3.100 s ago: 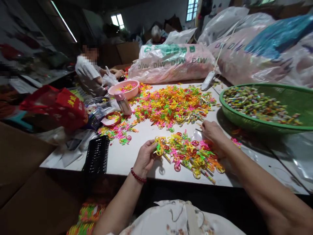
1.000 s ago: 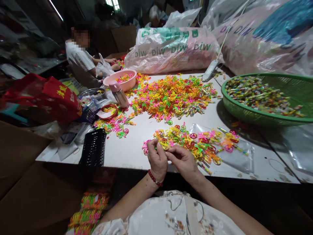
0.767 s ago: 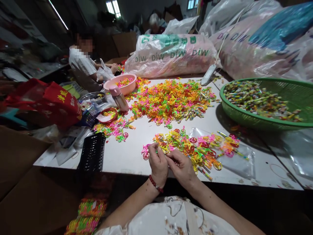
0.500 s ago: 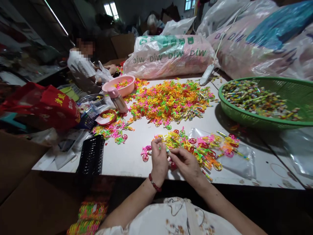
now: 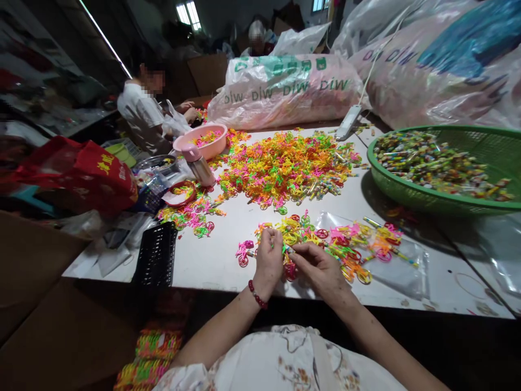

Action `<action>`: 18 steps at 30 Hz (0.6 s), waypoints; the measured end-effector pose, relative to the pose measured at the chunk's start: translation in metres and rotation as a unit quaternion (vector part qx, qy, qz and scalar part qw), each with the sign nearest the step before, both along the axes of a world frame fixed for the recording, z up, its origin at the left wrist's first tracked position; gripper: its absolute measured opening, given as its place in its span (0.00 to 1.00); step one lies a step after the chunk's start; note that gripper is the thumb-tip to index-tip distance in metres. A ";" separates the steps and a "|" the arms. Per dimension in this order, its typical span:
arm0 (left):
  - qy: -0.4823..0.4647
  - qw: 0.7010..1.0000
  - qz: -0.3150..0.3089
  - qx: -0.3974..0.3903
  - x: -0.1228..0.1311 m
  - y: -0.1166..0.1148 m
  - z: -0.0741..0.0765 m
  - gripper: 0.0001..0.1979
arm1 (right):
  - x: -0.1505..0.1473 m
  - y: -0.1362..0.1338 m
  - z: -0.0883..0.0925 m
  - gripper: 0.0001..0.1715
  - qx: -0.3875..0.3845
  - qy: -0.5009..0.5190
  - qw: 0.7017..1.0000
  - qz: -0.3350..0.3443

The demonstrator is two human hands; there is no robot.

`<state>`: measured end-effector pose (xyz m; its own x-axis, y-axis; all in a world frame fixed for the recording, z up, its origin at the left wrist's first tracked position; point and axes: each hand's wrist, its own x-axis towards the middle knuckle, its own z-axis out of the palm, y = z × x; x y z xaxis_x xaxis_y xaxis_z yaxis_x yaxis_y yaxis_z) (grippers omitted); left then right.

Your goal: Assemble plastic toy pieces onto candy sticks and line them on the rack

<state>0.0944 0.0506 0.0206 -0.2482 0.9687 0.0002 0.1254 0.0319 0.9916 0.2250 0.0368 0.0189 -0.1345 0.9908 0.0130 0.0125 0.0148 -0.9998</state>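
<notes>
My left hand (image 5: 269, 260), with a red bead bracelet at the wrist, is closed around a small thin patterned tube (image 5: 288, 249). Thumb and fingers of my right hand (image 5: 319, 269) pinch the tube's right end; most of it is hidden by the hands. Just beyond them lies a loose row of colourful plastic bicycle-shaped toys (image 5: 344, 241), some with patterned tubes among them. One pink toy (image 5: 244, 252) rests left of my left hand. A plastic bag (image 5: 411, 271) lies flat partly under the toys on the right.
A large heap of toy pieces (image 5: 280, 168) covers the table's middle. At right stands a green basket (image 5: 431, 190) of patterned tubes; at left are a pink bowl (image 5: 215, 149), a flask (image 5: 199, 165) and a black tray (image 5: 154, 255). A co-worker (image 5: 142, 111) sits back left.
The whole view has shifted slightly right. My hands stay together at the tube, and the left fingers have curled a little more. The co-worker's hands have moved slightly.
</notes>
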 end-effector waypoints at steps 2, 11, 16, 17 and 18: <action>0.014 1.000 -0.003 0.006 -0.001 0.000 0.001 0.09 | -0.001 -0.001 0.004 0.10 0.044 -0.034 0.998 0.004; -0.020 0.995 -0.092 -0.031 -0.010 0.007 0.001 0.17 | 0.020 0.001 0.016 0.08 0.120 -0.166 0.978 0.034; -0.017 0.999 -0.048 -0.002 -0.039 0.054 0.000 0.15 | 0.099 0.037 0.012 0.13 0.192 -0.354 0.911 -0.088; -0.045 0.999 -0.022 0.013 -0.046 0.067 -0.004 0.14 | 0.113 0.049 0.010 0.14 0.217 -0.398 0.885 -0.110; -0.064 0.998 -0.008 0.025 -0.052 0.081 -0.008 0.13 | 0.125 0.063 0.008 0.14 0.227 -0.434 0.864 -0.118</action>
<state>0.0426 0.1317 0.0131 -0.2343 0.9720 0.0174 -0.0021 -0.0184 0.9998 0.3503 0.0997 0.0268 -0.0836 0.9110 0.4039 0.8104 0.2980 -0.5044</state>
